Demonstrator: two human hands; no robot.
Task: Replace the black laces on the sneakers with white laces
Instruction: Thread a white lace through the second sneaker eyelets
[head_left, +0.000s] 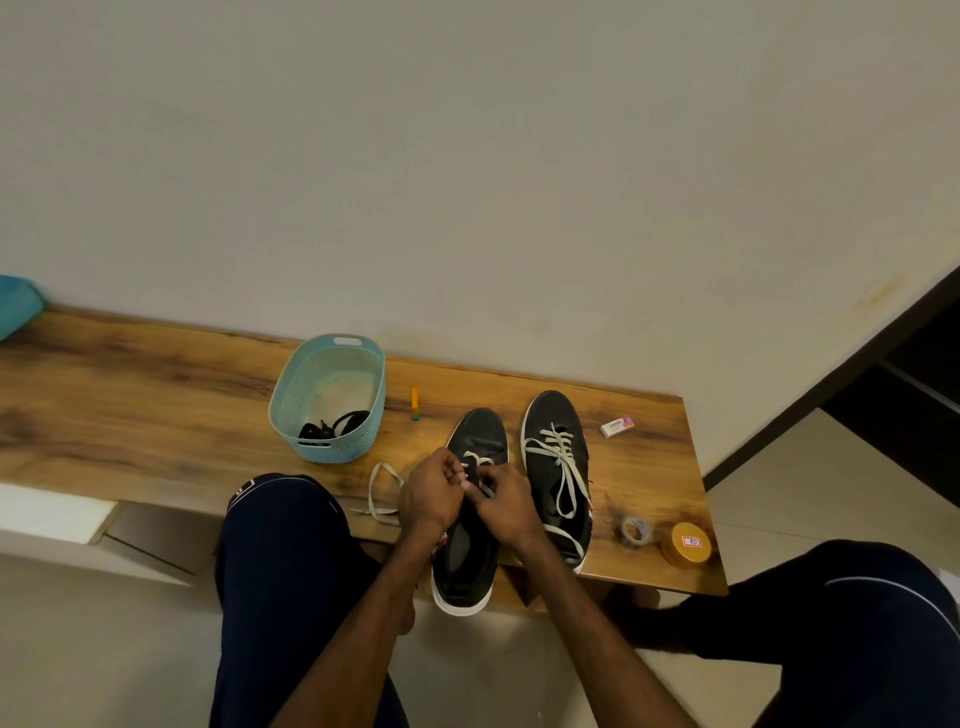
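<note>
**Ana:** Where are the hands?

**Ben:** In the lower middle of the frame, over a black sneaker (475, 434). The left hand (431, 493) and the right hand (506, 501) touch. Their fingers are curled, and both pinch the white lace (477, 459).

**Ana:** Where is the sneaker?

**Ben:** On the bench (156, 405). Its heel sticks out over the front edge.

**Ana:** And the second sneaker (553, 415)?

**Ben:** Just to the right. The other white lace (561, 457) is through its holes, with loose ends.

**Ana:** The black laces (337, 425)?

**Ben:** In the blue basket (332, 452), up and left of the hands.

**Ana:** What else?

**Ben:** An orange pen (414, 402) beside the basket. At the right are a small box (616, 426), a tape roll (636, 530) and a yellow tin (690, 543).
</note>
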